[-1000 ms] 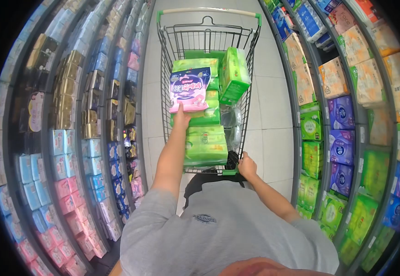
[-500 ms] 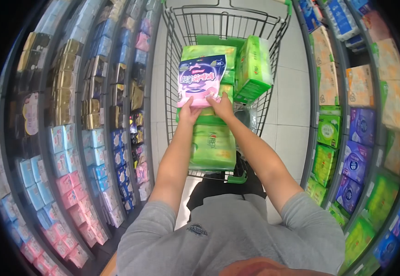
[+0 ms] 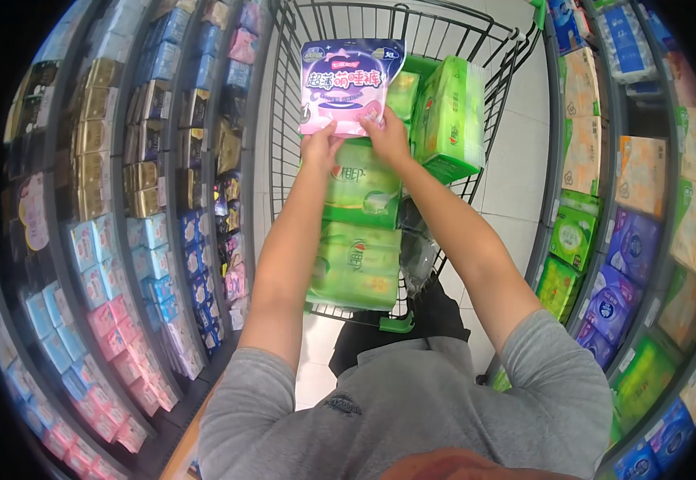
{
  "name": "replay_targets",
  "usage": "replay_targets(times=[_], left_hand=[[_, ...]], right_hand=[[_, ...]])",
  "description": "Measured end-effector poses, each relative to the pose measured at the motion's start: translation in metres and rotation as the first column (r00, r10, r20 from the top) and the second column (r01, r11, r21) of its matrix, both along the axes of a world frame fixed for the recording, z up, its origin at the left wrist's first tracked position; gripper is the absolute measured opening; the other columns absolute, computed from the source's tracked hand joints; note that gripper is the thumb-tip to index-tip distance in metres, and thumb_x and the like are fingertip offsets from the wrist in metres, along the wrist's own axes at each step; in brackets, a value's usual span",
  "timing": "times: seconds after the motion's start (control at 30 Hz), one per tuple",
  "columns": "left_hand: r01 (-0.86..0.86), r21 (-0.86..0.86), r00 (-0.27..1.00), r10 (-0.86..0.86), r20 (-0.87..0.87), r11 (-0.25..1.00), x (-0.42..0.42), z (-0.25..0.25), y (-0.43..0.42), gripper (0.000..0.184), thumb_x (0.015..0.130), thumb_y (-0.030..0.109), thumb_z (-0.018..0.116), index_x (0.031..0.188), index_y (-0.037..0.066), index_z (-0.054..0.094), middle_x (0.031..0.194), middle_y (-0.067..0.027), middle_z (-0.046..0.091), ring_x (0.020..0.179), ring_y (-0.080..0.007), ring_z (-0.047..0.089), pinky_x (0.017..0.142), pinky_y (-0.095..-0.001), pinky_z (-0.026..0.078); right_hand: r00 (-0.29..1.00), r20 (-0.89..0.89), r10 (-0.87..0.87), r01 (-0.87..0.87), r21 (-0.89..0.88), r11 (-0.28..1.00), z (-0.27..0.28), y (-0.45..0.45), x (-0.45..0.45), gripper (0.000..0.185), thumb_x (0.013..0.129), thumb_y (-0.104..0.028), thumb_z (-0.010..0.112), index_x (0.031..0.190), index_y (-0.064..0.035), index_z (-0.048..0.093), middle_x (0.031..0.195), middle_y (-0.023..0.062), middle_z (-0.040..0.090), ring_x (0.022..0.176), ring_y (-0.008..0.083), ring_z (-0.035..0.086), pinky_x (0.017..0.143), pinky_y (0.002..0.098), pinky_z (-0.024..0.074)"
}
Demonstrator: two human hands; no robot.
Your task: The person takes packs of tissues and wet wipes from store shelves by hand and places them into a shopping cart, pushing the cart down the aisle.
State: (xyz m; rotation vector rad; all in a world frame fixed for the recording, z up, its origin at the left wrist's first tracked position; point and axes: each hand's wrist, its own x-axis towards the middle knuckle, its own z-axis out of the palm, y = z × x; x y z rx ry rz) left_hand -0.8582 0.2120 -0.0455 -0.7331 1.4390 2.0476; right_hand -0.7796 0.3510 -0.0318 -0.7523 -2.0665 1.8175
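Both hands grip the bottom edge of a pink and dark-blue pack of sleep pants [image 3: 345, 92], marked XL, its printed front facing up. My left hand [image 3: 321, 147] is closed on the lower left edge, and my right hand [image 3: 387, 136] pinches the lower right corner. The pack is above the shopping cart [image 3: 488, 36]. Beneath and nearer to me lie green tissue packs [image 3: 356, 264] in the cart. Another green tissue pack [image 3: 448, 120] stands to the right of my right hand. A clear plastic-wrapped item [image 3: 418, 252], partly hidden by my right forearm, sits at the cart's near right.
Left of the cart, shelves hold pink packs [image 3: 132, 360], light-blue packs [image 3: 92, 244] and gold packs [image 3: 96, 180]. Shelves on the right carry purple packs [image 3: 632, 240], orange-patterned packs [image 3: 642, 174] and green packs [image 3: 576, 236]. Pale floor tiles [image 3: 508, 192] show between cart and right shelf.
Both hands have moved the pack of sleep pants forward, away from my body, uncovering more of the green tissue pack below. The cart sits at a slightly turned angle in view.
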Motion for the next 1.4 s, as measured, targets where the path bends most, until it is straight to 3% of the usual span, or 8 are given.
replay_targets(times=[0.27,0.43,0.6,0.73,0.87,1.0,1.33,1.4], left_hand=[[0.130,-0.016,0.991,-0.129,0.025,0.991,0.010,0.004,-0.013,0.048,0.087,0.009,0.067,0.129,-0.002,0.047,0.115,-0.0162,0.060,0.101,-0.0268,0.062,0.091,-0.0353,0.052],[0.403,-0.469,0.807,-0.547,-0.222,0.786,0.079,0.032,-0.074,0.056,0.088,0.010,0.063,0.138,-0.003,0.041,0.114,-0.0137,0.062,0.099,-0.0231,0.062,0.087,-0.0332,0.051],[-0.093,-0.869,0.424,-0.770,-0.477,0.487,0.192,0.121,-0.191,0.036,0.084,0.008,0.066,0.118,-0.001,0.059,0.127,-0.0201,0.056,0.122,-0.0343,0.050,0.105,-0.0406,0.036],[-0.094,-0.961,0.573,-0.775,-0.264,0.258,0.257,0.075,-0.319,0.061,0.083,0.028,0.072,0.126,-0.008,0.049,0.129,-0.0266,0.051,0.119,-0.0396,0.049,0.106,-0.0445,0.034],[0.675,-0.513,0.709,-0.661,0.248,0.531,0.284,0.061,-0.356,0.056,0.096,0.047,0.051,0.131,0.004,0.045,0.106,-0.0204,0.060,0.086,-0.0334,0.065,0.062,-0.0406,0.055],[0.461,-0.275,0.886,-0.457,0.080,0.844,0.287,0.046,-0.320,0.035,0.103,0.033,0.036,0.127,0.008,0.032,0.089,-0.0184,0.060,0.059,-0.0304,0.063,0.043,-0.0376,0.051],[0.495,-0.484,0.828,-0.560,0.011,0.722,0.270,0.003,-0.295,0.020,0.091,0.008,0.042,0.109,0.002,0.049,0.070,-0.0148,0.060,0.046,-0.0225,0.058,0.035,-0.0328,0.046],[0.474,-0.394,0.877,-0.465,0.124,0.788,0.270,0.058,-0.256,0.024,0.091,0.004,0.042,0.113,0.003,0.049,0.069,-0.0142,0.059,0.045,-0.0218,0.057,0.035,-0.0319,0.045]], right_hand=[[0.986,0.161,-0.045,0.022,0.140,0.990,-0.013,-0.001,-0.002,0.054,0.078,-0.023,0.074,0.120,0.0037,0.055,0.108,0.0235,0.064,0.099,0.0368,0.062,0.085,0.0420,0.0489],[0.999,0.034,0.018,-0.030,0.398,0.917,0.041,-0.026,0.103,0.055,0.081,-0.020,0.071,0.125,0.0051,0.049,0.123,0.0265,0.052,0.116,0.0413,0.050,0.100,0.0426,0.0408],[0.974,0.149,-0.168,0.040,0.620,0.783,0.098,-0.080,0.291,0.060,0.078,-0.010,0.069,0.130,0.0043,0.042,0.136,0.0283,0.040,0.124,0.0462,0.039,0.105,0.0482,0.0344],[0.783,0.612,-0.116,0.023,0.158,0.987,0.084,-0.134,0.375,0.061,0.082,-0.024,0.067,0.127,0.0082,0.042,0.114,0.0324,0.056,0.109,0.0465,0.054,0.093,0.0474,0.0452],[0.775,0.627,-0.075,-0.034,0.160,0.986,0.060,-0.149,0.401,0.055,0.082,-0.027,0.066,0.121,0.0067,0.046,0.104,0.0312,0.062,0.099,0.0458,0.060,0.086,0.0477,0.0489],[0.696,0.718,-0.017,-0.128,0.147,0.981,0.055,-0.147,0.405,0.037,0.080,-0.021,0.063,0.104,0.0065,0.057,0.096,0.0314,0.064,0.096,0.0438,0.062,0.086,0.0496,0.0489],[0.676,0.720,-0.159,-0.085,0.291,0.953,0.044,-0.125,0.400,0.024,0.079,-0.009,0.055,0.097,0.0057,0.059,0.088,0.0313,0.064,0.088,0.0451,0.063,0.081,0.0514,0.0511],[0.734,0.640,-0.226,-0.059,0.392,0.918,0.030,-0.110,0.397,0.020,0.081,-0.013,0.058,0.091,0.0046,0.060,0.083,0.0312,0.063,0.085,0.0470,0.063,0.077,0.0527,0.0510]])
